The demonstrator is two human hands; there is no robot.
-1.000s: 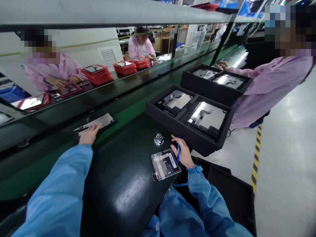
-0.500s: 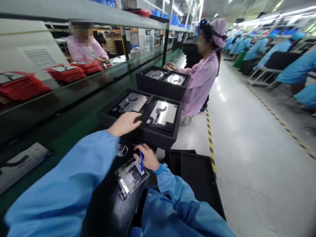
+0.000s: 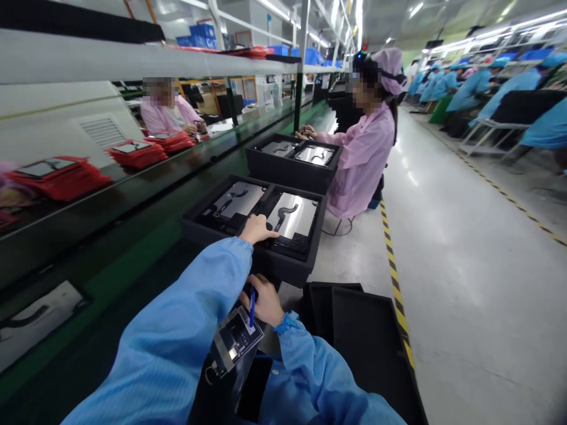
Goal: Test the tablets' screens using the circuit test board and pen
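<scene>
Left hand (image 3: pixel 257 229) reaches forward, thumb by near-left corner of panel (image 3: pixel 302 219), grip unclear; right hand (image 3: pixel 266 302) grips pen (image 3: pixel 252 309).

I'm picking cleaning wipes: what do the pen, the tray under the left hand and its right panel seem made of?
Blue pen: probably smooth plastic, from its even colour.
Tray: matte black, foam or plastic; thick, dull walls fit either.
Right panel: shiny, silvery, perhaps metal or reflective film, given its glare.

Panels (image 3: pixel 299 216) in near tray (image 3: pixel 290 270), far tray (image 3: pixel 290 173) behind, board (image 3: pixel 237 337) in front
</scene>
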